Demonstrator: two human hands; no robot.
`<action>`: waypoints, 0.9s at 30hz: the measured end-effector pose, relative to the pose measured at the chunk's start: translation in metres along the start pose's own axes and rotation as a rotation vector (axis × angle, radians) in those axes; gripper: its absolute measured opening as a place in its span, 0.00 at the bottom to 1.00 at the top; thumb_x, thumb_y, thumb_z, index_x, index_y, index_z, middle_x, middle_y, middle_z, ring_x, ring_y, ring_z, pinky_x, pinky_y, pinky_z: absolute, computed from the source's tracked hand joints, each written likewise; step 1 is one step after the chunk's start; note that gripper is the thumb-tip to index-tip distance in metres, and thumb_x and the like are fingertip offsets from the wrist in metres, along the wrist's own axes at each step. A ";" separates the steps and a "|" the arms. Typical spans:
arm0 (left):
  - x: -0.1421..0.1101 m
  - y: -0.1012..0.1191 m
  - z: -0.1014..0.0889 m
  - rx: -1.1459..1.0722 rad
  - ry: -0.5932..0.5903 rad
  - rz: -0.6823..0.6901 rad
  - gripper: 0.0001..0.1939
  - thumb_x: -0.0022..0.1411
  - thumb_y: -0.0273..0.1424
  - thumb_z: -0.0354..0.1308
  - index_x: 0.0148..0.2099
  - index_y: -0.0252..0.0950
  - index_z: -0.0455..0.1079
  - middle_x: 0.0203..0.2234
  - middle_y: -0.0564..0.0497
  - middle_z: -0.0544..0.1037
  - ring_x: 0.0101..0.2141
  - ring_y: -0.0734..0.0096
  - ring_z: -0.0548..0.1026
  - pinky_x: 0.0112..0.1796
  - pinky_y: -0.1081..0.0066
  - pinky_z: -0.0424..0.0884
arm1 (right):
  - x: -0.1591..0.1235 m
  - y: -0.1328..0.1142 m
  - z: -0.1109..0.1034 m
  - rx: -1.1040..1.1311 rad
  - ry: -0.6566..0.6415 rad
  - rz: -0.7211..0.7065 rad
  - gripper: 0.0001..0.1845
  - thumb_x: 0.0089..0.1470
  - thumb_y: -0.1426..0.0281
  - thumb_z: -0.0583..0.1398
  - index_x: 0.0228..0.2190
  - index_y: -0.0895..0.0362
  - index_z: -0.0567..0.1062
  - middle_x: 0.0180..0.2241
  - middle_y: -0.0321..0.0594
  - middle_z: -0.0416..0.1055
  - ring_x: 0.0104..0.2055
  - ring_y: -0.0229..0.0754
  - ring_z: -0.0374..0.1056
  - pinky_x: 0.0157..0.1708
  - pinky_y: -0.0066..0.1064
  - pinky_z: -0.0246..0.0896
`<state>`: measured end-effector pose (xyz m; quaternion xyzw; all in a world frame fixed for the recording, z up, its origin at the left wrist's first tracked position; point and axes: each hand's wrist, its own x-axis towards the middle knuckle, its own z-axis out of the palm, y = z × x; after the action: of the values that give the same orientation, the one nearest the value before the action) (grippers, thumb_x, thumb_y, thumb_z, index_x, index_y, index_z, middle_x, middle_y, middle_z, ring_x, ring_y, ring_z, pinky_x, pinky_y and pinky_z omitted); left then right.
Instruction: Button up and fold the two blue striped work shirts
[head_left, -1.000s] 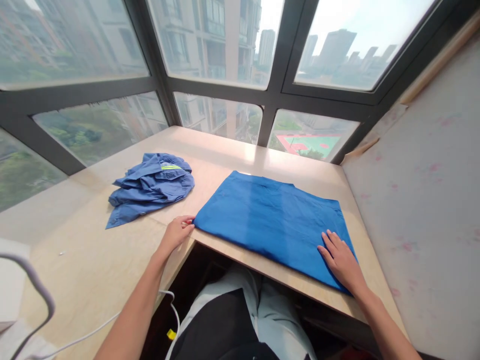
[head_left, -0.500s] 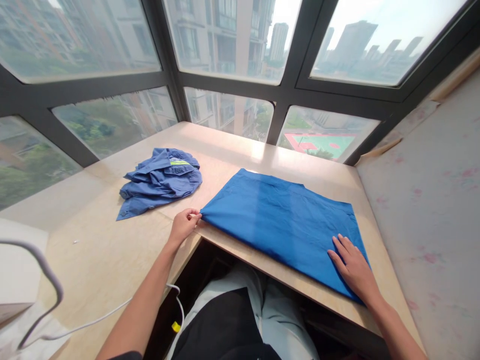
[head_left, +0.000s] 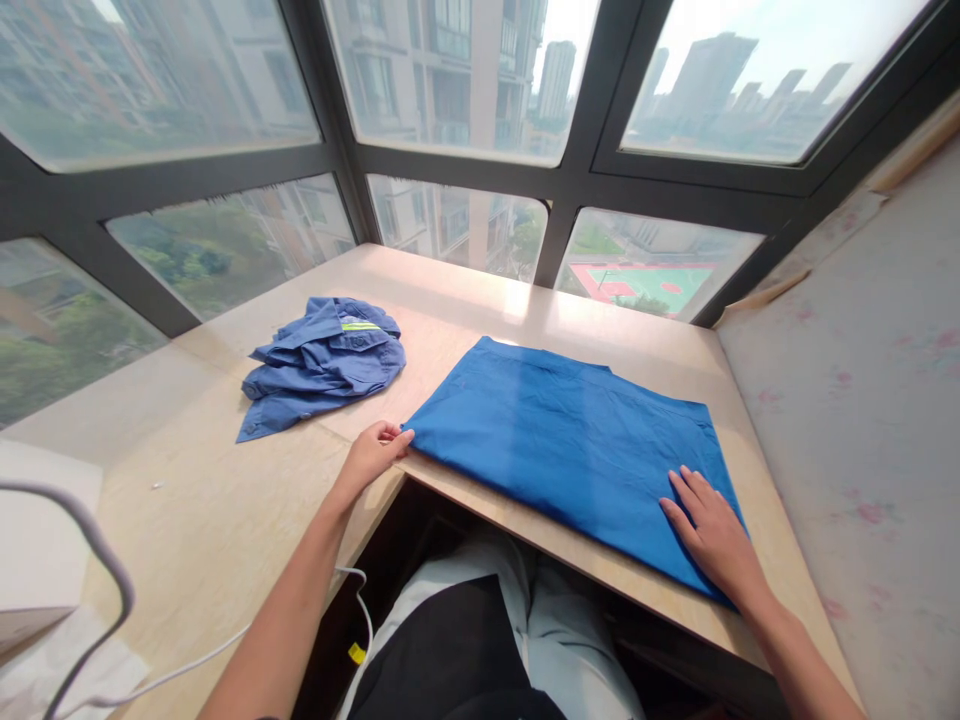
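Folded blue garment (head_left: 555, 440): long axis left–right (right end nearer); left hand (head_left: 373, 458) pinches near-left corner, right hand (head_left: 711, 530) open atop right end.

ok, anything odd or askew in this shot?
The wall beside the window frame has a ragged edge with brown strips exposed, possibly damage. Left of the flat blue cloth, the yellow-banded garment lies crumpled.

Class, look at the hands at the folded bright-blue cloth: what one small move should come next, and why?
I would probably slide the right hand gently outward to smooth the folded bright-blue cloth: that hand lies spread on it, and faint creases show across the cloth's right half. The left hand is at the near-left corner, so it could steady that end.
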<state>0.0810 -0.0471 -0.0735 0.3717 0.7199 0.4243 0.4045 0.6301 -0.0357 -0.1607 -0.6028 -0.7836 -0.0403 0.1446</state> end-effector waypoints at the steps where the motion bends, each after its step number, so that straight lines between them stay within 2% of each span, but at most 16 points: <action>1: -0.002 0.001 0.004 -0.145 0.011 -0.042 0.20 0.44 0.40 0.71 0.30 0.34 0.67 0.22 0.54 0.73 0.25 0.70 0.75 0.29 0.73 0.70 | 0.000 0.000 0.000 0.000 -0.003 -0.002 0.34 0.65 0.52 0.43 0.60 0.61 0.67 0.63 0.54 0.60 0.66 0.57 0.55 0.63 0.54 0.52; 5: -0.008 0.007 0.027 -0.753 0.108 -0.200 0.17 0.45 0.24 0.70 0.33 0.34 0.65 0.27 0.52 0.77 0.28 0.73 0.77 0.32 0.75 0.74 | -0.002 -0.001 0.000 -0.006 -0.009 -0.012 0.35 0.65 0.51 0.43 0.60 0.62 0.67 0.63 0.55 0.60 0.66 0.58 0.55 0.63 0.55 0.52; 8: -0.009 0.014 0.044 -1.017 0.135 -0.325 0.13 0.51 0.20 0.66 0.38 0.32 0.68 0.28 0.50 0.78 0.27 0.75 0.77 0.31 0.76 0.74 | -0.004 -0.002 0.000 -0.020 -0.008 -0.010 0.36 0.65 0.51 0.42 0.59 0.63 0.67 0.63 0.56 0.60 0.66 0.59 0.55 0.63 0.55 0.52; 10: -0.008 0.018 0.053 -1.073 0.068 -0.366 0.12 0.52 0.21 0.66 0.40 0.32 0.71 0.30 0.48 0.80 0.29 0.72 0.78 0.33 0.74 0.76 | -0.005 -0.001 0.000 -0.030 -0.008 -0.009 0.36 0.65 0.51 0.41 0.59 0.63 0.67 0.63 0.56 0.60 0.66 0.59 0.55 0.63 0.55 0.52; 13: -0.005 0.020 0.064 -1.011 0.017 -0.254 0.17 0.48 0.21 0.70 0.43 0.30 0.74 0.36 0.44 0.81 0.36 0.67 0.80 0.41 0.70 0.76 | -0.005 -0.001 -0.003 -0.035 -0.039 -0.009 0.37 0.65 0.51 0.41 0.59 0.63 0.67 0.62 0.56 0.61 0.65 0.59 0.57 0.61 0.55 0.55; 15: 0.001 0.018 0.072 -0.978 0.106 -0.195 0.18 0.46 0.20 0.70 0.41 0.28 0.74 0.37 0.43 0.81 0.37 0.66 0.80 0.45 0.69 0.76 | 0.001 -0.005 -0.008 -0.046 -0.079 0.018 0.37 0.64 0.50 0.41 0.58 0.64 0.69 0.61 0.58 0.62 0.64 0.61 0.58 0.59 0.57 0.57; 17: 0.008 0.015 0.080 -0.973 0.249 -0.201 0.15 0.46 0.20 0.69 0.39 0.28 0.74 0.33 0.44 0.81 0.35 0.65 0.80 0.46 0.65 0.75 | 0.013 -0.017 -0.016 -0.047 -0.105 0.060 0.38 0.63 0.49 0.43 0.55 0.66 0.71 0.59 0.62 0.64 0.62 0.65 0.60 0.57 0.61 0.58; 19: 0.014 0.014 0.088 -0.921 0.382 -0.187 0.11 0.48 0.21 0.67 0.36 0.29 0.73 0.29 0.47 0.81 0.34 0.65 0.80 0.46 0.61 0.75 | 0.034 -0.040 -0.025 0.018 -0.109 0.083 0.38 0.60 0.48 0.46 0.52 0.67 0.73 0.58 0.65 0.65 0.62 0.67 0.60 0.59 0.61 0.55; 22: 0.012 0.018 0.100 -0.714 0.478 -0.012 0.06 0.52 0.25 0.65 0.35 0.29 0.74 0.29 0.47 0.81 0.35 0.62 0.80 0.47 0.59 0.75 | 0.082 -0.092 -0.039 0.326 -0.153 0.092 0.37 0.58 0.47 0.51 0.54 0.63 0.72 0.60 0.59 0.64 0.63 0.61 0.59 0.63 0.54 0.53; 24: 0.005 0.028 0.107 -0.540 0.449 0.144 0.08 0.56 0.27 0.62 0.39 0.30 0.76 0.35 0.45 0.82 0.41 0.60 0.80 0.51 0.57 0.73 | 0.121 -0.134 -0.048 0.590 -0.233 0.142 0.35 0.57 0.46 0.53 0.54 0.57 0.72 0.57 0.53 0.69 0.61 0.57 0.63 0.61 0.51 0.57; 27: -0.013 0.047 0.116 -0.297 0.310 0.333 0.14 0.59 0.26 0.59 0.48 0.33 0.77 0.47 0.43 0.80 0.51 0.58 0.76 0.57 0.58 0.69 | 0.181 -0.196 -0.056 0.936 -0.366 0.197 0.32 0.57 0.46 0.54 0.53 0.54 0.71 0.57 0.48 0.69 0.58 0.53 0.67 0.52 0.44 0.68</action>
<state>0.1994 -0.0058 -0.0636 0.3521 0.6322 0.6375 0.2642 0.4104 0.0671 -0.0351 -0.5416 -0.6697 0.4350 0.2626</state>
